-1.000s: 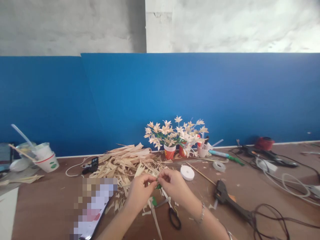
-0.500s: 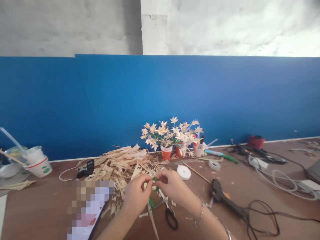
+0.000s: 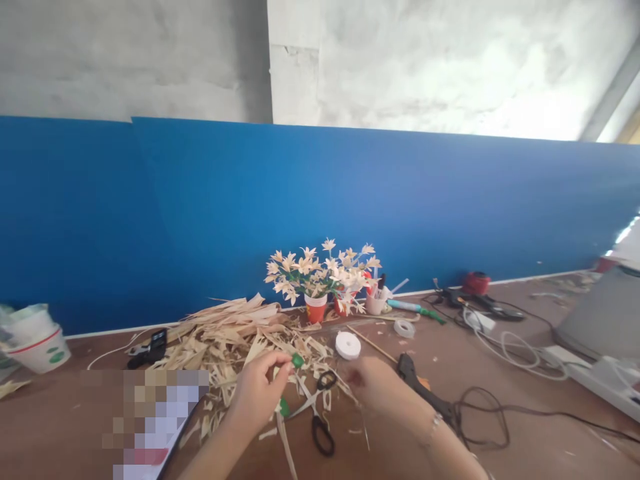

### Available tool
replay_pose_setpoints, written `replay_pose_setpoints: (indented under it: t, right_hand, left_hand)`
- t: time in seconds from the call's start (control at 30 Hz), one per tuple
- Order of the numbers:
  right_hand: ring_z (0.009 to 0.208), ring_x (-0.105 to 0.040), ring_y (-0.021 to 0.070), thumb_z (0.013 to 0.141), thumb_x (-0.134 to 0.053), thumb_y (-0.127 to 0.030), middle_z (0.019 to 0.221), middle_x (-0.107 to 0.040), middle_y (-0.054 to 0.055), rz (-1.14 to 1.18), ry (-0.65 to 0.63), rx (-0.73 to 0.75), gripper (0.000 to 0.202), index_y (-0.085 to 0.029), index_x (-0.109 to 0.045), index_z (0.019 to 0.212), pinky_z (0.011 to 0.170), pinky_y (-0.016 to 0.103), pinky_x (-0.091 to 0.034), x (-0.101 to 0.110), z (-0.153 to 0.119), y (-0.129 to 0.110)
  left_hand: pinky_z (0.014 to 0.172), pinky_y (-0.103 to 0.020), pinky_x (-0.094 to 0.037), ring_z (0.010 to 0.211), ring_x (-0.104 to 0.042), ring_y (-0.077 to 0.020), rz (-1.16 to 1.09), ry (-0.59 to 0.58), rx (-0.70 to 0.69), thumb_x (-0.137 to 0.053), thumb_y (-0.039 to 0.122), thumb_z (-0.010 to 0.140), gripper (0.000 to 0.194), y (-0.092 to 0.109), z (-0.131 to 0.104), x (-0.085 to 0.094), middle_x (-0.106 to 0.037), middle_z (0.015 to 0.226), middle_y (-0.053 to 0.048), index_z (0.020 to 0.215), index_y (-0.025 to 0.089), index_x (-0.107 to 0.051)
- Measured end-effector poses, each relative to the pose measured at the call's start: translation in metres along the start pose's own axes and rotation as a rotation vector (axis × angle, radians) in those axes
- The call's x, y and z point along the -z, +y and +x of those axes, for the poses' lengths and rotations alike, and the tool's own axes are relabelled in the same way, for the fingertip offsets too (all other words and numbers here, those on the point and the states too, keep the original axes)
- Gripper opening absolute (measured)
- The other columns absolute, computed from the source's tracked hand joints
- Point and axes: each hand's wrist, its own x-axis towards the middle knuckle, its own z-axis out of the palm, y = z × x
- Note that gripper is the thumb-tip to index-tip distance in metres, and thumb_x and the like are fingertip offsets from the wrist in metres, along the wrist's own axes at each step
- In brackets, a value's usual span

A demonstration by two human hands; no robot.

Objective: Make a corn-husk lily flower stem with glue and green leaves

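Observation:
My left hand [image 3: 257, 390] is closed, with thumb and forefinger pinched on a small green piece [image 3: 298, 361], whose exact kind I cannot make out. Under that hand, another green piece [image 3: 284, 407] sits by the top of a long pale strip [image 3: 286, 443]. Black-handled scissors [image 3: 314, 403] lie spread on the table between my hands. My right hand [image 3: 373, 387] is apart from the left, just below a white roll of tape [image 3: 348, 345]. Its fingers are smeared and partly turned away, so what they hold is unclear.
Dry pale husks [image 3: 240, 327] pile up behind my left hand. Pale flowers [image 3: 325, 270] stand in a red cup [image 3: 315, 311]. A glue gun [image 3: 423, 390] with a black cord lies right. A phone-like screen [image 3: 160, 427], partly blurred out, lies left. White cables [image 3: 515, 353] lie farther right.
My right hand has left the left hand's fingertips and moved right and down. The left hand keeps the green piece. The whole view has shifted to the right, uncovering the scissors.

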Motion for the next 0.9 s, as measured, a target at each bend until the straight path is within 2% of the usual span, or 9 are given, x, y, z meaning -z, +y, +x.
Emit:
replay_pose_setpoints:
  t: [0.03, 0.1, 0.2, 0.3, 0.43, 0.57, 0.67, 0.77, 0.9]
  right_hand:
    - [0.065, -0.057, 0.0160, 0.065, -0.045, -0.008, 0.067, -0.064, 0.004, -0.053, 0.034, -0.092, 0.020, -0.017, -0.063, 0.067, 0.057, 0.023, -0.031, 0.003, -0.006, 0.014]
    - [0.077, -0.059, 0.0199, 0.073, -0.042, -0.010, 0.082, -0.064, 0.009, -0.174, 0.155, -0.254, 0.023, -0.016, -0.062, 0.080, 0.060, 0.025, -0.034, 0.006, -0.019, 0.042]
    - [0.093, -0.057, 0.0274, 0.070, -0.047, -0.006, 0.099, -0.059, 0.015, -0.397, 0.164, -0.400, 0.032, -0.013, -0.058, 0.100, 0.067, 0.030, -0.036, 0.004, -0.036, 0.073]
    - [0.096, -0.057, 0.0300, 0.068, -0.047, -0.001, 0.101, -0.057, 0.018, -0.492, 0.120, -0.471, 0.041, -0.010, -0.053, 0.107, 0.070, 0.034, -0.038, -0.006, -0.042, 0.087]
    - [0.090, -0.059, 0.0293, 0.072, -0.039, 0.002, 0.094, -0.056, 0.017, -0.477, 0.137, -0.485, 0.034, -0.008, -0.055, 0.100, 0.069, 0.035, -0.038, -0.016, -0.036, 0.093]
    - [0.086, -0.059, 0.0284, 0.069, -0.042, 0.001, 0.095, -0.051, 0.017, -0.388, 0.157, -0.432, 0.029, -0.007, -0.055, 0.093, 0.065, 0.032, -0.038, -0.020, -0.028, 0.104]
    - [0.082, -0.058, 0.0239, 0.072, -0.042, -0.002, 0.096, -0.048, 0.014, -0.272, 0.278, -0.381, 0.029, -0.008, -0.053, 0.098, 0.066, 0.031, -0.039, -0.021, -0.025, 0.116]
    - [0.079, -0.057, 0.0209, 0.076, -0.042, -0.012, 0.095, -0.047, 0.011, -0.122, 0.418, -0.326, 0.023, -0.013, -0.052, 0.097, 0.070, 0.031, -0.041, -0.017, -0.024, 0.121]
    - [0.086, -0.055, 0.0221, 0.078, -0.045, -0.028, 0.095, -0.051, 0.008, 0.118, 0.612, -0.046, 0.017, -0.019, -0.053, 0.090, 0.074, 0.031, -0.043, -0.003, -0.024, 0.108]
  left_hand:
    - [0.062, -0.026, -0.042, 0.066, -0.057, -0.0171, -0.031, -0.028, 0.003, -0.050, 0.030, 0.077, 0.019, 0.002, 0.001, 0.002, -0.067, 0.076, -0.003, 0.079, 0.018, -0.065]
    - [0.062, -0.026, -0.041, 0.065, -0.057, -0.0171, -0.085, -0.094, 0.025, -0.050, 0.030, 0.076, 0.019, 0.006, 0.003, 0.004, -0.067, 0.072, -0.003, 0.074, 0.018, -0.064]
    - [0.061, -0.026, -0.041, 0.063, -0.056, -0.0167, -0.207, -0.203, 0.119, -0.051, 0.031, 0.073, 0.019, 0.012, 0.001, 0.000, -0.066, 0.067, -0.002, 0.070, 0.017, -0.063]
    - [0.062, -0.026, -0.040, 0.062, -0.057, -0.0162, -0.354, -0.273, 0.265, -0.054, 0.033, 0.070, 0.018, 0.016, -0.006, -0.008, -0.067, 0.064, -0.002, 0.072, 0.016, -0.062]
    - [0.064, -0.026, -0.038, 0.063, -0.056, -0.0151, -0.471, -0.330, 0.357, -0.057, 0.034, 0.066, 0.020, 0.012, -0.016, -0.021, -0.067, 0.062, -0.001, 0.071, 0.015, -0.063]
    - [0.055, -0.023, -0.034, 0.054, -0.051, -0.0123, -0.571, -0.335, 0.438, -0.061, 0.038, 0.064, 0.025, -0.001, -0.021, -0.031, -0.064, 0.058, 0.001, 0.073, 0.015, -0.062]
    - [0.050, -0.022, -0.029, 0.047, -0.044, -0.0101, -0.550, -0.355, 0.424, -0.061, 0.039, 0.064, 0.025, -0.011, -0.023, -0.035, -0.064, 0.059, 0.000, 0.071, 0.015, -0.061]
    - [0.052, -0.023, -0.031, 0.050, -0.047, -0.0105, -0.487, -0.402, 0.365, -0.060, 0.034, 0.066, 0.021, -0.015, -0.026, -0.032, -0.065, 0.059, -0.001, 0.070, 0.014, -0.061]
    - [0.059, -0.024, -0.037, 0.058, -0.054, -0.0135, -0.452, -0.508, 0.288, -0.060, 0.030, 0.067, 0.017, -0.013, -0.028, -0.024, -0.067, 0.062, -0.003, 0.071, 0.013, -0.062]
